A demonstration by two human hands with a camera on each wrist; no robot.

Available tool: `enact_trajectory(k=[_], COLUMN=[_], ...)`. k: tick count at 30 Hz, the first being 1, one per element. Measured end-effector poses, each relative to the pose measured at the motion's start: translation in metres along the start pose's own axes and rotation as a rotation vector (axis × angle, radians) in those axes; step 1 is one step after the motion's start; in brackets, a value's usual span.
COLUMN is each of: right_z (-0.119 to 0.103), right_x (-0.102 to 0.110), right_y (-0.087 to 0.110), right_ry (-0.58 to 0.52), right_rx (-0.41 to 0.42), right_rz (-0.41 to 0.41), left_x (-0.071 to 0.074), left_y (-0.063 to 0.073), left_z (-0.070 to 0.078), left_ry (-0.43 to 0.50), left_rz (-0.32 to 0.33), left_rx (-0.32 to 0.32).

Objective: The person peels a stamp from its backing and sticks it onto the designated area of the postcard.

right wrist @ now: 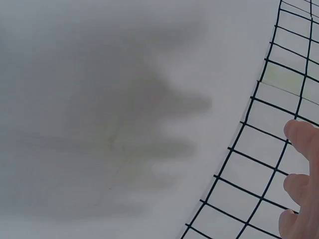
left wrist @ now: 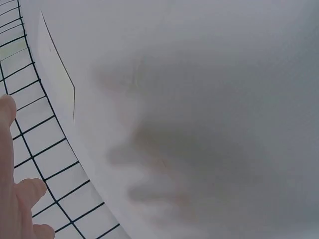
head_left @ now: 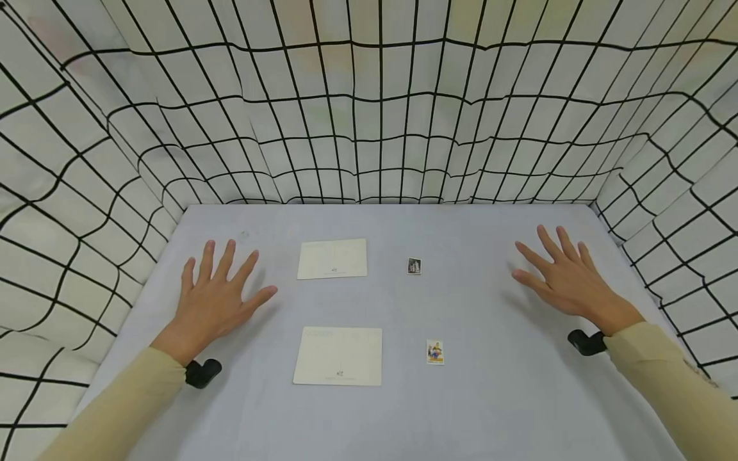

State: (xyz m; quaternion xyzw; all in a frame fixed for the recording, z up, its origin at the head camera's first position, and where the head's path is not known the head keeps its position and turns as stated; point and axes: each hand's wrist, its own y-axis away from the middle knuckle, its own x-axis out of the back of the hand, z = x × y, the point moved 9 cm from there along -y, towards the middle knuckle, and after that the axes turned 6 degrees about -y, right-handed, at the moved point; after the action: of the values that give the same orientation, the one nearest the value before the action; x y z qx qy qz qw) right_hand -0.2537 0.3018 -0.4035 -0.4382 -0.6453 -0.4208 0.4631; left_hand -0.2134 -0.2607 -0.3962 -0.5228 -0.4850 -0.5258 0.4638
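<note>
Two cream postcards lie on the white table, the far postcard (head_left: pixel 332 258) and the near postcard (head_left: pixel 338 356), their printed lines facing up. To their right are a small dark stamp (head_left: pixel 414 266) and a colourful stamp (head_left: pixel 435 352) with figures on it. My left hand (head_left: pixel 211 299) hovers left of the postcards with fingers spread, holding nothing. Over the right side of the table hangs my right hand (head_left: pixel 567 277), fingers also spread and nothing in them. In both wrist views the hands cast shadows on the tabletop; only some fingertips show.
White walls with a black grid (head_left: pixel 369 121) enclose the table (head_left: pixel 490 397) at the back and both sides. Each wrist carries a black camera mount, one at the left wrist (head_left: pixel 203 373) and one at the right wrist (head_left: pixel 586 342).
</note>
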Motion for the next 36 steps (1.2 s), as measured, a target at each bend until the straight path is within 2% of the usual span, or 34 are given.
enact_trajectory(k=[8, 16, 25, 31, 36], right_z=[-0.010, -0.019, -0.031, -0.039, -0.045], right_x=[0.005, 0.005, 0.007, 0.005, 0.009], right_y=[-0.011, -0.023, -0.042, -0.054, -0.066], right_ry=[-0.001, 0.002, -0.010, -0.031, -0.025], right_rx=[0.008, 0.016, 0.033, 0.042, 0.057], right_rz=[-0.001, -0.005, 0.012, 0.018, 0.028], left_x=[0.001, -0.010, -0.011, -0.014, -0.015], left_y=[-0.008, -0.017, -0.026, -0.040, -0.052], left_z=[0.007, 0.009, 0.008, 0.013, 0.024], left_ry=[0.001, 0.010, 0.020, 0.023, 0.028], left_rz=[-0.016, -0.051, -0.044, -0.057, -0.051], left_rx=[-0.011, -0.021, -0.018, -0.028, -0.040])
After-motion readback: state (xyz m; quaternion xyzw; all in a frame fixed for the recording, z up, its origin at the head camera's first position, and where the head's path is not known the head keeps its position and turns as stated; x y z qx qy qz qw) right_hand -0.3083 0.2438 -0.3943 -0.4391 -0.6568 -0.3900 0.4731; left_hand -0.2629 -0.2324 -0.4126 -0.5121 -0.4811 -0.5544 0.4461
